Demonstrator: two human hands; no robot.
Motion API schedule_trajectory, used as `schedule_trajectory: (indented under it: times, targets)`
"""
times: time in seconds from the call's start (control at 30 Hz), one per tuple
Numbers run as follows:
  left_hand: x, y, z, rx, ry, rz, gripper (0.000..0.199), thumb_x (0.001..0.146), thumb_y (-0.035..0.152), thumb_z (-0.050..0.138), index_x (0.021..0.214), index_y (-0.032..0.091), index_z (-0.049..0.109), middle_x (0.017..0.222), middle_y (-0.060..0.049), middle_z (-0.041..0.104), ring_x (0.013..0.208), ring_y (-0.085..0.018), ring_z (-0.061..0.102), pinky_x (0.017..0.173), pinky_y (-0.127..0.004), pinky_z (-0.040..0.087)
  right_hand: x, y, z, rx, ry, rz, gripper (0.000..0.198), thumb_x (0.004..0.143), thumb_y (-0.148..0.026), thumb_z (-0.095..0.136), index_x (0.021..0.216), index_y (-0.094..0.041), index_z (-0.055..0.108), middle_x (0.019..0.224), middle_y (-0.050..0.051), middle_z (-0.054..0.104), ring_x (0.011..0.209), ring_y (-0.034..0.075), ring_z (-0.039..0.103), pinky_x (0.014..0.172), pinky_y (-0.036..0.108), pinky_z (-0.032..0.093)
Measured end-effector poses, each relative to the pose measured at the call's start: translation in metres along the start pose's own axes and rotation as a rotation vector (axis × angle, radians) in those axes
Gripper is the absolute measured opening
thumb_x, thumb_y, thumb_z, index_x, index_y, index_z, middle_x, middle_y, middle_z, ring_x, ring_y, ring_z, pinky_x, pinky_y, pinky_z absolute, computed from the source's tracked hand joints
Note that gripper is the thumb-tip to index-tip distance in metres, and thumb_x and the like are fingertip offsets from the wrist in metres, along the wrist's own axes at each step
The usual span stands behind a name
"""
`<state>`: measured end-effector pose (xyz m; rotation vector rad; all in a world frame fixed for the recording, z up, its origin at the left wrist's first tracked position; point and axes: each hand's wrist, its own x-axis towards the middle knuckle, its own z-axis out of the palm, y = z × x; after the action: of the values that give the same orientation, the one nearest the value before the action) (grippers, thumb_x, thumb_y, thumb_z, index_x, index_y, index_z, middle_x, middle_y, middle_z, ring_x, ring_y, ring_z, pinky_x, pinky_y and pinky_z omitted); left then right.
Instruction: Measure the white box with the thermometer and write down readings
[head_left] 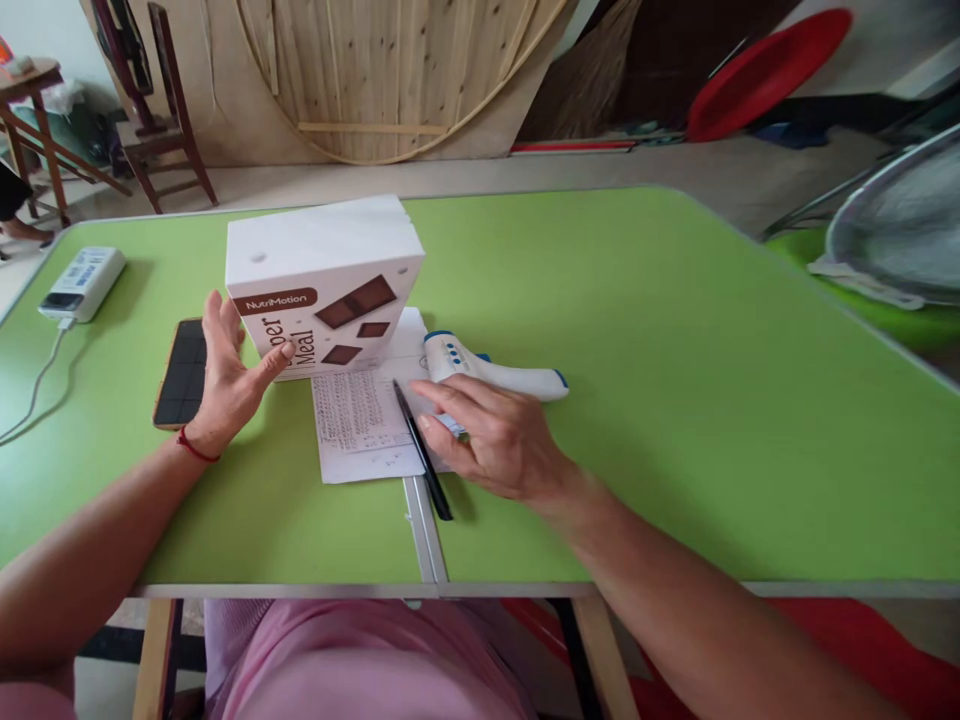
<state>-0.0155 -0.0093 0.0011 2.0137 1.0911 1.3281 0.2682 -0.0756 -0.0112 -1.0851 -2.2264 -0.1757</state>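
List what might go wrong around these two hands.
The left hand is at the white box's edge, with the phone close by; a slip might send the box onto it. The right hand is close to the pen and might set it rolling. It might also nudge the white handheld device just beyond it.

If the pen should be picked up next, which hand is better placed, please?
Probably the right hand: it is very near the pen, while the left hand is farther away, with its thumb against the white box.
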Motion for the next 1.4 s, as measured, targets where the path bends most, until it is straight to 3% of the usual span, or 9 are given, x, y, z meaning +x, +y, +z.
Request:
schedule_trajectory:
  times: [0.13, 0.3, 0.47, 0.6, 0.77, 0.87, 1.0, 1.13, 1.4]
  targets:
    - [0.000, -0.004, 0.003, -0.115, -0.006, -0.048, 0.082, 0.085, 0.054, 0.071, 0.147, 0.024, 0.027, 0.139, -0.017, 0.050, 0.123, -0.030, 0.056, 0.102, -0.050, 0.050, -0.002, 0.019, -0.003, -0.131, 0.123, 0.204, 0.033, 0.084, -0.011, 0.053, 0.112, -0.018, 0.069, 0.096, 0.012, 0.068, 0.086, 0.026, 0.065, 0.074, 0.042, 0.058]
    - [0.000, -0.007, 0.002, -0.049, 0.000, -0.037, 0.081, 0.082, 0.056, 0.073, 0.144, 0.023, 0.034, 0.142, -0.017, 0.047, 0.127, -0.030, 0.053, 0.104, -0.050, 0.049, -0.013, 0.051, -0.004, -0.324, -0.129, 0.311, 0.055, 0.079, -0.013, 0.057, 0.134, -0.010, 0.052, 0.125, 0.025, 0.060, 0.111, 0.039, 0.060, 0.089, 0.059, 0.051]
    - [-0.002, -0.005, 0.005, -0.102, 0.014, -0.011, 0.076, 0.085, 0.054, 0.071, 0.143, 0.023, 0.031, 0.134, -0.016, 0.054, 0.114, -0.027, 0.062, 0.089, -0.040, 0.058, -0.018, 0.062, 0.004, -0.234, -0.296, 0.273, 0.041, 0.080, -0.013, 0.054, 0.122, -0.011, 0.059, 0.101, 0.019, 0.069, 0.090, 0.032, 0.066, 0.081, 0.049, 0.055]
    - [-0.003, 0.009, 0.004, -0.160, 0.060, -0.040, 0.071, 0.086, 0.053, 0.070, 0.139, 0.022, 0.035, 0.124, -0.014, 0.061, 0.109, -0.025, 0.066, 0.087, -0.038, 0.059, -0.014, 0.059, 0.005, -0.136, -0.107, 0.384, 0.037, 0.080, -0.028, 0.065, 0.113, -0.012, 0.062, 0.099, 0.019, 0.067, 0.083, 0.031, 0.065, 0.066, 0.045, 0.058]
    - [-0.009, 0.028, 0.004, -0.266, -0.023, -0.172, 0.055, 0.092, 0.052, 0.061, 0.131, 0.018, 0.044, 0.126, -0.016, 0.064, 0.108, -0.029, 0.068, 0.084, -0.040, 0.061, 0.007, 0.027, -0.021, 0.404, 0.250, 0.503, 0.024, 0.080, -0.038, 0.068, 0.095, -0.022, 0.059, 0.080, 0.007, 0.065, 0.063, 0.020, 0.061, 0.049, 0.033, 0.052]
    - [-0.016, 0.030, 0.007, -0.393, -0.087, -0.286, 0.049, 0.091, 0.050, 0.061, 0.124, 0.016, 0.050, 0.121, -0.015, 0.067, 0.106, -0.030, 0.068, 0.082, -0.042, 0.061, 0.019, -0.005, -0.041, 0.932, 0.189, 0.539, 0.013, 0.085, -0.032, 0.063, 0.096, -0.024, 0.060, 0.077, 0.002, 0.063, 0.056, 0.016, 0.059, 0.048, 0.031, 0.052]
    - [-0.021, 0.025, 0.009, -0.574, -0.074, -0.442, 0.051, 0.082, 0.048, 0.071, 0.117, 0.014, 0.055, 0.116, -0.014, 0.069, 0.100, -0.031, 0.069, 0.075, -0.039, 0.061, 0.029, -0.043, -0.053, 1.374, -0.027, 0.642, 0.023, 0.080, -0.026, 0.068, 0.102, -0.025, 0.061, 0.074, -0.003, 0.057, 0.050, 0.010, 0.053, 0.046, 0.028, 0.049]
    - [-0.023, 0.017, 0.010, -0.633, -0.058, -0.519, 0.059, 0.073, 0.043, 0.079, 0.119, 0.015, 0.055, 0.118, -0.013, 0.069, 0.103, -0.032, 0.067, 0.078, -0.039, 0.058, 0.037, -0.069, -0.049, 1.552, -0.108, 0.733, 0.030, 0.080, -0.027, 0.069, 0.109, -0.024, 0.062, 0.074, -0.004, 0.055, 0.051, 0.008, 0.050, 0.048, 0.025, 0.044]
    - [-0.016, 0.020, 0.003, -0.614, -0.241, -0.418, 0.061, 0.078, 0.044, 0.078, 0.127, 0.014, 0.057, 0.113, -0.013, 0.071, 0.119, -0.037, 0.061, 0.088, -0.045, 0.056, 0.052, -0.088, -0.030, 1.590, -0.037, 0.761, 0.009, 0.082, -0.027, 0.066, 0.084, -0.021, 0.061, 0.065, -0.006, 0.052, 0.052, 0.008, 0.049, 0.051, 0.025, 0.039]
